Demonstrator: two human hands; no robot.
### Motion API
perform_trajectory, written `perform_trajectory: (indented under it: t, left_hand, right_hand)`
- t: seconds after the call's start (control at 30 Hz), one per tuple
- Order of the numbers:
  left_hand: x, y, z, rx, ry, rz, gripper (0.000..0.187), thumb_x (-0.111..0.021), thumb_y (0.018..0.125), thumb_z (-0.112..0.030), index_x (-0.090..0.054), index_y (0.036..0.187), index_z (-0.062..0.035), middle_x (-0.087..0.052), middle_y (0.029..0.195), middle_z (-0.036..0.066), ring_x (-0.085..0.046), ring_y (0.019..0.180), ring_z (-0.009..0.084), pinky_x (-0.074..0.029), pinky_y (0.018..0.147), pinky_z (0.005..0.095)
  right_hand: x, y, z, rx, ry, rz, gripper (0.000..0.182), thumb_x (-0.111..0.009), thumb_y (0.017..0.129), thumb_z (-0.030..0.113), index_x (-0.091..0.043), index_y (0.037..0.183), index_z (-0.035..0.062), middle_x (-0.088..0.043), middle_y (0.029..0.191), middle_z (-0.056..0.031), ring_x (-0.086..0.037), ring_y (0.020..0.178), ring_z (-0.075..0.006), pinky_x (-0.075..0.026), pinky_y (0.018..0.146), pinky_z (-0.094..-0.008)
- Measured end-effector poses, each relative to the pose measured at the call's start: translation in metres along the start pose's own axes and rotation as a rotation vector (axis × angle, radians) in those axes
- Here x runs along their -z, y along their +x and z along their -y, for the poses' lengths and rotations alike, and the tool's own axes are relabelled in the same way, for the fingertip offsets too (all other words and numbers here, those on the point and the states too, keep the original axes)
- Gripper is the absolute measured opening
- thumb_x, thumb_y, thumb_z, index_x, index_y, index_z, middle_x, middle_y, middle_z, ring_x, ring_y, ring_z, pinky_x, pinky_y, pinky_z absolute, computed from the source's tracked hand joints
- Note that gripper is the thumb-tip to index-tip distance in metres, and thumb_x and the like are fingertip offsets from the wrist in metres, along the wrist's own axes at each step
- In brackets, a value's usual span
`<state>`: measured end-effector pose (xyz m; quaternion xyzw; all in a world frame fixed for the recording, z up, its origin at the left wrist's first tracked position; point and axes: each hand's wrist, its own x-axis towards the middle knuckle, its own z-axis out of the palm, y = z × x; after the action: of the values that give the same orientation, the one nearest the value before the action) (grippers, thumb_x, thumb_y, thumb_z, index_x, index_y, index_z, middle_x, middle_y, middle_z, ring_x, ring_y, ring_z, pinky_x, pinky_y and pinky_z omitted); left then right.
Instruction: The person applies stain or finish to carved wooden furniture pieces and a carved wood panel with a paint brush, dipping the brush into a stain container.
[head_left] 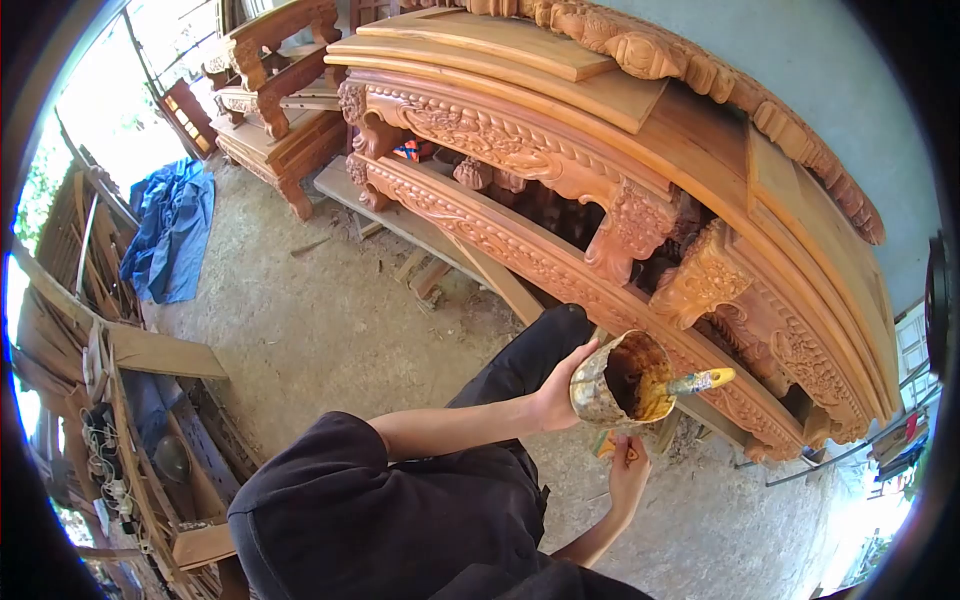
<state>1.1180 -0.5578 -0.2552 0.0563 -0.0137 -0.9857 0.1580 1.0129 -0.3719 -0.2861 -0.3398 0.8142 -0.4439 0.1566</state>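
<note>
My left hand (pixel 562 395) is wrapped round the side of a stained, pale paint pot (pixel 592 392), tilted so that its mouth faces me. Brown and yellow residue coats the inside. A paintbrush (pixel 702 381) lies across the pot's rim, its worn yellow and blue-grey handle sticking out to the right. Just below the pot, my right hand (pixel 628 468) has its fingers closed on a small orange-and-green thing (pixel 605 444), mostly hidden, whose kind I cannot make out.
Carved wooden furniture (pixel 500 215) with loose boards (pixel 500 45) on top stands ahead along the wall. More carved pieces (pixel 275 140) stand at the back left. A blue tarp (pixel 170 230) lies on the concrete floor (pixel 310 330). Scrap wood (pixel 110 400) crowds the left side.
</note>
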Motion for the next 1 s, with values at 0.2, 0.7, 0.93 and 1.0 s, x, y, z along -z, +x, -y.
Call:
perform_trajectory:
  t: [0.2, 0.7, 0.93, 1.0]
  left_hand:
    - [-0.006, 0.001, 0.002, 0.025, 0.04, -0.018, 0.054, -0.042, 0.102, -0.05, -0.059, 0.132, -0.0089, -0.065, 0.129, 0.007, -0.063, 0.115, 0.0243, -0.047, 0.104, 0.0437]
    - [0.006, -0.004, -0.003, -0.002, -0.029, 0.0, 0.053, -0.04, 0.103, -0.048, -0.059, 0.132, -0.0078, -0.066, 0.128, 0.008, -0.064, 0.113, 0.0247, -0.048, 0.102, 0.0441]
    - [0.02, -0.002, -0.014, -0.076, -0.081, 0.049, 0.054, -0.039, 0.103, -0.049, -0.058, 0.133, -0.0075, -0.065, 0.129, 0.008, -0.064, 0.114, 0.0251, -0.047, 0.103, 0.045]
    - [0.018, -0.003, -0.02, -0.098, -0.07, -0.032, 0.055, -0.039, 0.104, -0.049, -0.057, 0.134, -0.008, -0.064, 0.131, 0.008, -0.062, 0.116, 0.0255, -0.046, 0.104, 0.0451]
  right_hand:
    - [0.002, -0.002, -0.008, -0.025, -0.026, -0.004, 0.031, -0.056, 0.102, 0.025, -0.061, 0.088, -0.0023, -0.066, 0.071, -0.0146, -0.058, 0.058, -0.0189, -0.044, 0.056, -0.0333]
    - [0.0, -0.001, -0.001, -0.029, -0.034, 0.008, 0.034, -0.055, 0.102, 0.025, -0.059, 0.083, -0.002, -0.068, 0.071, -0.0125, -0.06, 0.057, -0.0165, -0.045, 0.056, -0.0317]
    - [-0.007, 0.012, 0.001, -0.018, -0.022, 0.02, 0.033, -0.052, 0.103, 0.022, -0.062, 0.085, -0.0029, -0.07, 0.075, -0.0112, -0.062, 0.06, -0.0157, -0.046, 0.057, -0.0319]
    - [-0.007, 0.021, 0.008, -0.023, -0.002, 0.027, 0.034, -0.051, 0.104, 0.023, -0.063, 0.085, -0.0037, -0.071, 0.076, -0.0115, -0.063, 0.062, -0.0162, -0.047, 0.06, -0.0315]
